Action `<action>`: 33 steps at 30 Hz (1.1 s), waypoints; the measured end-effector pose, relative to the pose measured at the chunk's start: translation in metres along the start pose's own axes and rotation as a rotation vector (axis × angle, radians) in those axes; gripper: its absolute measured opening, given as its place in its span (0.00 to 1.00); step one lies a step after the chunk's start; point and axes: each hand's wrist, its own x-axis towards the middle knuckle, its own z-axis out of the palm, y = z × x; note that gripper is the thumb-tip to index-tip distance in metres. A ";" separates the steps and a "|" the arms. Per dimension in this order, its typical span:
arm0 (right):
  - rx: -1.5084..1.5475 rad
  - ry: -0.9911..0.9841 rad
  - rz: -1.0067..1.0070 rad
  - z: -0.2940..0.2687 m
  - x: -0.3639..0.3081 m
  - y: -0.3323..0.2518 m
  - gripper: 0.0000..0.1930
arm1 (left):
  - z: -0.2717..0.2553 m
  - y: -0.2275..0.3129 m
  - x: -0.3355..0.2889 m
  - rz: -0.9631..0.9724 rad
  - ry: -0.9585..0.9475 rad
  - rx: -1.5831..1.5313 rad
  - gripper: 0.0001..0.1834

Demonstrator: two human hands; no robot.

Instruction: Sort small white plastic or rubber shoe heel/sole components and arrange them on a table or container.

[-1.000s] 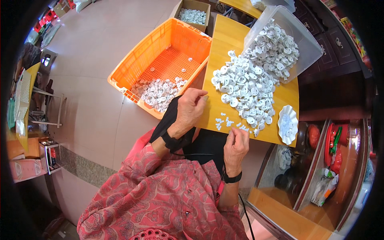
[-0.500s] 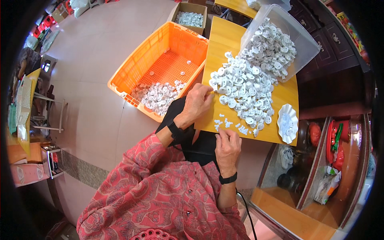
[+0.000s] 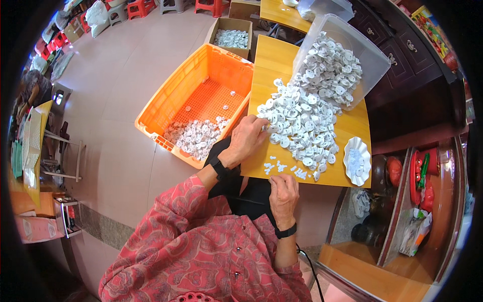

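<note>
A heap of white round plastic parts (image 3: 302, 121) lies on the yellow tabletop (image 3: 271, 55), spilling from a tipped clear plastic bin (image 3: 377, 60). At the heap's left edge my left hand (image 3: 246, 138) is closed, with a white plastic part (image 3: 265, 129) pinched at its fingertips. My right hand (image 3: 284, 197) is at the table's front edge, thumb and fingers pressed together; whatever they hold is hidden. Just beyond it several small white plastic pieces (image 3: 282, 167) lie scattered. On the right, a white scalloped dish (image 3: 348, 160) holds more small translucent pieces.
Left of the table, an orange plastic crate (image 3: 151, 103) has white parts gathered at its near end. A cardboard box (image 3: 214, 27) of similar parts stands behind it. Open shelves (image 3: 392, 216) and a dark drawer cabinet (image 3: 417, 55) are at the right. Another person (image 3: 35, 85) appears at far left.
The view has tilted slightly, so the table and crate appear lower. My left fingertips have drawn slightly back from the heap, and a white part now shows in them. My right hand has barely moved.
</note>
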 end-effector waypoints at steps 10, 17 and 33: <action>0.755 0.073 0.714 0.001 0.006 0.008 0.08 | -0.001 0.009 -0.012 0.089 0.086 -0.038 0.17; 1.201 0.161 0.826 -0.013 0.017 -0.003 0.08 | -0.018 0.031 -0.042 -0.524 -0.321 -1.333 0.19; 0.596 0.204 0.441 -0.014 0.029 -0.027 0.04 | -0.017 0.038 -0.065 -0.561 -0.425 -1.635 0.21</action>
